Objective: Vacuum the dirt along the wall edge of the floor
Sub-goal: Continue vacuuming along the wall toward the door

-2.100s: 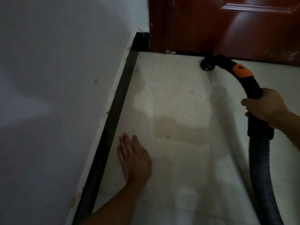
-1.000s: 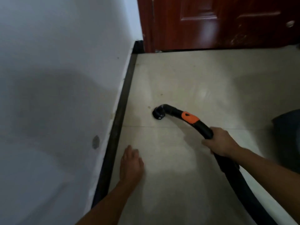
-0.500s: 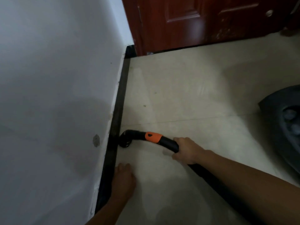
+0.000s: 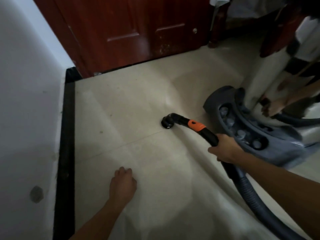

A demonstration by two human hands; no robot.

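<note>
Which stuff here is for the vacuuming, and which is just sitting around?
For the job: right hand, vacuum hose, nozzle, vacuum cleaner, black skirting.
Just there: red door, hanging cloth.

**Dim corner by a red-brown door**

A white wall [image 4: 26, 101] runs down the left with a black baseboard [image 4: 66, 135] at its foot. A round grey patch [image 4: 36, 194] marks the wall low down. The floor [image 4: 129, 101] is pale beige tile, crossed by a thin grout line [image 4: 121, 146] and brighter toward the near side. A glossy, panelled door [image 4: 129, 28] closes the far end. Dark wooden furniture [image 4: 217, 23] stands to its right, blurred.
</note>
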